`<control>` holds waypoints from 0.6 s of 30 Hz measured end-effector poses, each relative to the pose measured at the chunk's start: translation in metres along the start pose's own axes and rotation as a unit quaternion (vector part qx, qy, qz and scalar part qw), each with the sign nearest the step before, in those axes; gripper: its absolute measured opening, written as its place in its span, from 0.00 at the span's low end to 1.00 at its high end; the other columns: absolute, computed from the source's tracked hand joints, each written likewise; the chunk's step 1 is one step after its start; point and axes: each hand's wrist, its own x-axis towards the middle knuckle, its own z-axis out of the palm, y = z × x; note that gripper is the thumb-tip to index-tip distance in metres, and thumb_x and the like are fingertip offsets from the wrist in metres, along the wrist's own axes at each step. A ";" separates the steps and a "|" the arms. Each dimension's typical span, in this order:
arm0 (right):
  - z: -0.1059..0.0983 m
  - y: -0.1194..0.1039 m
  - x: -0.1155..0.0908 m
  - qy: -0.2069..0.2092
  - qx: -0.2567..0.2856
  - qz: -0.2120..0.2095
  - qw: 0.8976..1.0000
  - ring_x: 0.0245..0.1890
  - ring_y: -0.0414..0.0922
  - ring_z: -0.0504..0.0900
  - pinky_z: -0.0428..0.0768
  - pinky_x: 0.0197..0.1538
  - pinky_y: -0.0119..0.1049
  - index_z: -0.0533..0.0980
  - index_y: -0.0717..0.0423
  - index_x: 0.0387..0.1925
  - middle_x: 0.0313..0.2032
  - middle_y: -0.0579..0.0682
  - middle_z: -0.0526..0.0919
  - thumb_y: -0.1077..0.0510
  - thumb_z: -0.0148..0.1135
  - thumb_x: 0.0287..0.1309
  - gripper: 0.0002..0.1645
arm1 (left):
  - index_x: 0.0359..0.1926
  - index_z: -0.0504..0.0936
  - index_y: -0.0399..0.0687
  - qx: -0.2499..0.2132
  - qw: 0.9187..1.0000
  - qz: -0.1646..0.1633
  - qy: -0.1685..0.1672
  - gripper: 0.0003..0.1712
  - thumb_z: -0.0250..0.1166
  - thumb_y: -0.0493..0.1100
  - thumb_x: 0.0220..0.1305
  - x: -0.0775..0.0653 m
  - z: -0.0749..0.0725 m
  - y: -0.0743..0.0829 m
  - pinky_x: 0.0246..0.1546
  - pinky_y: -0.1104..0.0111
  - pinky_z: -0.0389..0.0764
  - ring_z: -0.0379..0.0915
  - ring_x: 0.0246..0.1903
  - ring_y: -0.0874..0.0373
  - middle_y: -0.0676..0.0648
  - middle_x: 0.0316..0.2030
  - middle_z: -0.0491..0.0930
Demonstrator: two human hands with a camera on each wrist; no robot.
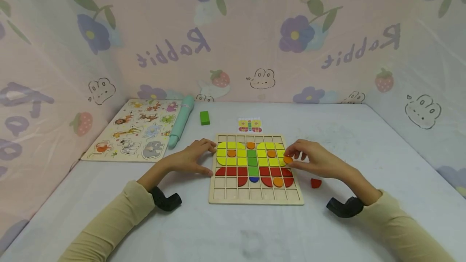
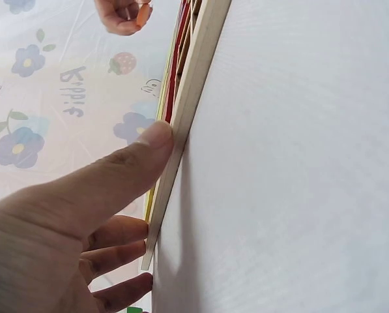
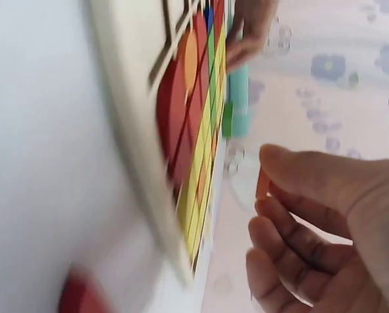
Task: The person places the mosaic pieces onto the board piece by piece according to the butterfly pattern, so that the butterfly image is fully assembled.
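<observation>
A square wooden grid board lies on the table, filled with yellow, red, green, orange and blue pieces in a butterfly pattern. My left hand rests along its left edge; in the left wrist view the thumb presses the board's side with the fingers spread beyond. Over the board's right edge, my right hand pinches an orange disc between thumb and fingertips. In the right wrist view the disc is held edge-on, raised above the board. A loose red quarter piece lies right of the board.
Behind the board lies a small butterfly picture card, with a green block to its left. Further left are a teal tube-shaped object and an animal puzzle board. A patterned curtain encloses the table's back and sides.
</observation>
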 end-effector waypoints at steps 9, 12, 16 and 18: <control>0.035 -0.052 0.040 -0.044 0.000 -0.076 0.996 0.39 0.41 0.75 0.78 0.44 0.34 0.77 0.55 0.43 0.39 0.43 0.78 0.58 0.66 0.54 0.14 | 0.55 0.68 0.43 0.002 1.000 0.001 -0.002 0.35 0.72 0.53 0.50 0.000 0.001 0.000 0.63 0.50 0.56 0.53 0.63 0.44 0.41 0.64 0.60; 0.044 -0.067 0.050 -0.043 -0.014 -0.106 0.993 0.39 0.40 0.75 0.77 0.43 0.32 0.77 0.54 0.42 0.39 0.43 0.78 0.57 0.65 0.55 0.12 | 0.55 0.68 0.43 0.003 1.000 0.002 -0.002 0.35 0.72 0.53 0.50 0.000 0.002 -0.001 0.63 0.49 0.56 0.53 0.63 0.43 0.42 0.64 0.60; 0.051 -0.086 0.061 -0.044 -0.020 -0.109 0.993 0.38 0.39 0.74 0.75 0.43 0.30 0.77 0.52 0.42 0.39 0.43 0.78 0.55 0.65 0.55 0.12 | 0.55 0.69 0.43 0.003 1.000 0.002 -0.002 0.35 0.71 0.53 0.50 0.001 0.001 -0.001 0.63 0.49 0.56 0.53 0.64 0.43 0.42 0.64 0.60; 0.053 -0.094 0.065 -0.046 -0.016 -0.111 0.993 0.38 0.40 0.74 0.75 0.43 0.30 0.78 0.52 0.42 0.39 0.44 0.78 0.56 0.66 0.55 0.12 | 0.55 0.69 0.43 0.002 1.000 0.002 -0.002 0.35 0.71 0.53 0.50 0.001 0.001 -0.001 0.63 0.49 0.56 0.53 0.63 0.43 0.42 0.64 0.59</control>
